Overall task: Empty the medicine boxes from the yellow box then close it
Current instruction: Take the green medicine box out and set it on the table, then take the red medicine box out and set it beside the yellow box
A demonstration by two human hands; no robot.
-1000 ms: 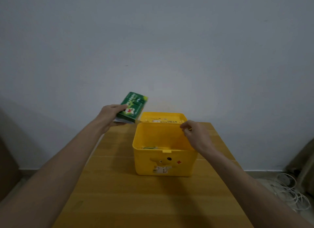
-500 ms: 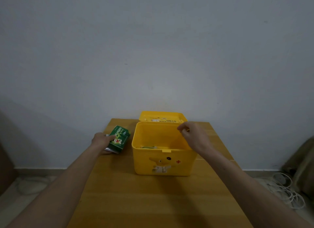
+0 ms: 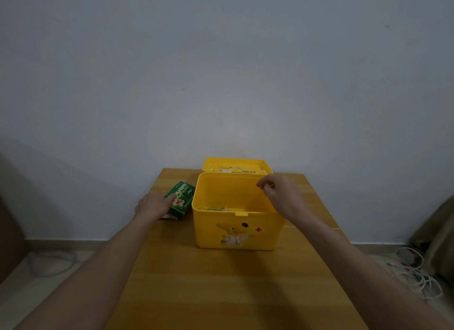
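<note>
1. A small red cross sign is showing on the front wall of the yellow box point(image 3: 267, 236), printed just to the right of a cartoon animal figure in a white coat.
2. Dark printed characters are running along the inside of the open lid point(image 3: 237, 166), beside another cartoon figure; they are appearing upside down and too blurred to read.
3. White lettering and a red and white emblem are showing on the top face of the green medicine box point(image 3: 180, 199); the words are too small and blurred to read.
</note>
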